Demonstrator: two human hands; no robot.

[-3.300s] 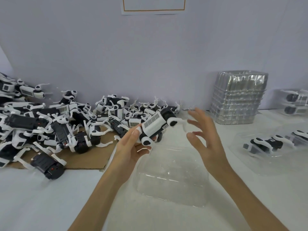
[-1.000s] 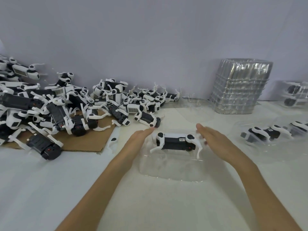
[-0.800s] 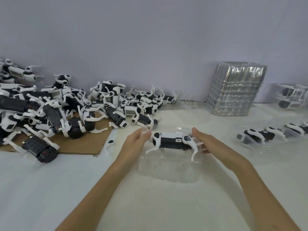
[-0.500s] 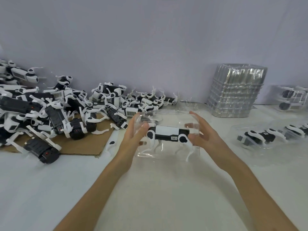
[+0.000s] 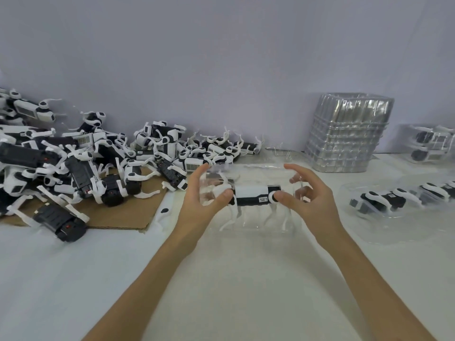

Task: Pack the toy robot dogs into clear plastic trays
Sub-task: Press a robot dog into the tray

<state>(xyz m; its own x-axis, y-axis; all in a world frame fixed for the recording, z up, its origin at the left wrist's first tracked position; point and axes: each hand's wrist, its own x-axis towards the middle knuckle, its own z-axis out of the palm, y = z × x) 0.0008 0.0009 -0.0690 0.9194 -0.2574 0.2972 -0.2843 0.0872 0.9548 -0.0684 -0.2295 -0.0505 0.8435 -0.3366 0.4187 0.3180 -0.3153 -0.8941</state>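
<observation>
A black-and-white toy robot dog (image 5: 253, 196) lies inside a clear plastic tray (image 5: 248, 225) that I hold tilted up above the white table. My left hand (image 5: 202, 200) grips the tray's left end, thumb pressed on the dog's front part. My right hand (image 5: 310, 195) grips the right end, thumb on the dog's round hip joint. The dog's white legs point down inside the tray. A large pile of loose robot dogs (image 5: 86, 158) covers the left of the table.
A brown cardboard sheet (image 5: 118, 215) lies under the pile. A tall stack of empty clear trays (image 5: 349, 134) stands at the back right. A packed tray with a dog (image 5: 384, 203) lies at right, more packed trays (image 5: 430, 143) behind it.
The dog went from my left hand into the tray on the table. Both hands then took the tray's ends and lifted and tilted it toward me.
</observation>
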